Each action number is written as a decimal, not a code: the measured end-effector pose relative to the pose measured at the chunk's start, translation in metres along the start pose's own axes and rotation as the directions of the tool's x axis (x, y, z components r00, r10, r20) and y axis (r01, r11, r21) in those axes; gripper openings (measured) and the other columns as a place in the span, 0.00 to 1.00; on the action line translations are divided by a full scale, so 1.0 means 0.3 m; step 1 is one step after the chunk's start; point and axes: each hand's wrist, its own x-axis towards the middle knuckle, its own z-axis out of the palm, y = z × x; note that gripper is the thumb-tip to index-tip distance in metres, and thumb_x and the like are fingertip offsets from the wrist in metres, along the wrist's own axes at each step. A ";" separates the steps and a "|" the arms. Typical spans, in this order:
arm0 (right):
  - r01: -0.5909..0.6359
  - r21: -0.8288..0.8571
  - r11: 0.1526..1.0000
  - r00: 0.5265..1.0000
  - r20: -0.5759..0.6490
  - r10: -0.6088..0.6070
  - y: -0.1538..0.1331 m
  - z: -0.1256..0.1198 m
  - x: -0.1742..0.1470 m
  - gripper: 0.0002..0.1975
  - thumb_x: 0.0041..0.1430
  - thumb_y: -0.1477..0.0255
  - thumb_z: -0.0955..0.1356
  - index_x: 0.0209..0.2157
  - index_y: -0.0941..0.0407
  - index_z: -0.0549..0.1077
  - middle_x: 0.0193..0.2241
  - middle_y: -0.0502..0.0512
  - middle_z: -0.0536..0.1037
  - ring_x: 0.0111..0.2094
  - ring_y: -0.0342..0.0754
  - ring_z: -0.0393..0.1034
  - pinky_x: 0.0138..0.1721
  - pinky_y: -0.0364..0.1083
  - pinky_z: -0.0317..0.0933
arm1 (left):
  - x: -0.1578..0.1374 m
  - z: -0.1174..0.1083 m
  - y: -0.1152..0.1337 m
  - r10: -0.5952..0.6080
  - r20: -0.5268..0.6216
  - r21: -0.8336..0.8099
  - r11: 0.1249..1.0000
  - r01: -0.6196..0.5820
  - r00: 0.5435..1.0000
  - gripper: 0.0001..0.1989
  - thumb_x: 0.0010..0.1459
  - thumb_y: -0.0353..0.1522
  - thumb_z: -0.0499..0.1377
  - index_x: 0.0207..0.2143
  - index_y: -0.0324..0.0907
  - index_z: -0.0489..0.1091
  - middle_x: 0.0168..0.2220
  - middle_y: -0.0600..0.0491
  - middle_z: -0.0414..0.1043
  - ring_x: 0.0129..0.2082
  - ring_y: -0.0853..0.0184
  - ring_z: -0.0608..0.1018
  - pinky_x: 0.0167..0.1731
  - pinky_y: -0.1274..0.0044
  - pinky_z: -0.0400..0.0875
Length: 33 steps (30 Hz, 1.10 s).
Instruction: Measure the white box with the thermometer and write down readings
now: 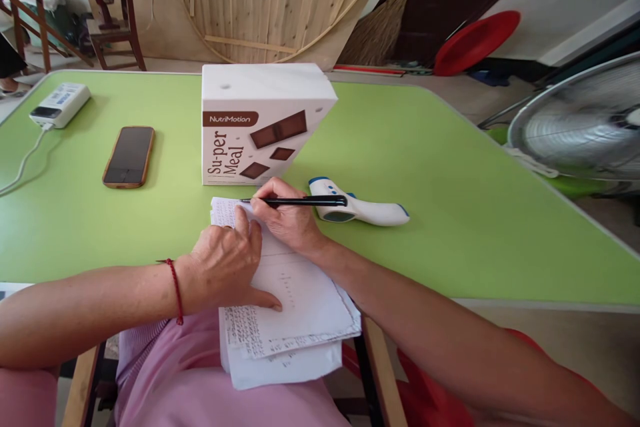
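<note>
Head view: the right hand (289,219) is clamped on a pen (320,201), tip at the papers (307,283) overhanging the counter's (480,227) near edge; the left hand (224,257), thumb and fingers apart, presses them. Writing seems in hand; the next stroke likely calls for steadiness.

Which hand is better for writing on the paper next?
Probably the right hand: it holds the black pen, tip at the paper. The left hand rests on the paper.
</note>
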 end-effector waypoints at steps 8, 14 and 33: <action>-0.027 0.001 1.000 0.999 0.019 0.027 -0.003 -0.002 0.001 0.07 0.53 0.69 0.67 0.23 0.51 0.65 0.18 0.46 0.70 0.22 0.44 0.61 0.25 0.44 0.59 | 0.001 -0.002 0.002 -0.007 0.010 -0.021 1.000 0.007 1.000 0.59 0.50 0.67 0.56 0.62 0.22 0.63 0.60 0.16 0.63 0.34 0.53 0.82 0.24 0.73 0.68; -0.021 0.012 1.000 1.000 0.005 0.021 -0.008 -0.001 0.000 0.07 0.52 0.70 0.66 0.22 0.51 0.64 0.17 0.45 0.70 0.21 0.43 0.60 0.24 0.43 0.58 | 0.001 -0.007 0.000 -0.005 0.026 -0.006 1.000 0.005 1.000 0.60 0.51 0.67 0.55 0.63 0.22 0.63 0.61 0.16 0.61 0.34 0.53 0.82 0.23 0.73 0.68; 0.032 0.003 0.999 0.998 -0.047 -0.031 0.006 -0.001 -0.004 0.07 0.54 0.72 0.66 0.24 0.51 0.64 0.18 0.45 0.69 0.21 0.44 0.61 0.26 0.44 0.60 | 0.001 0.002 0.001 -0.004 -0.001 -0.004 1.000 0.004 1.000 0.59 0.50 0.68 0.55 0.61 0.22 0.64 0.61 0.16 0.62 0.32 0.54 0.82 0.22 0.72 0.68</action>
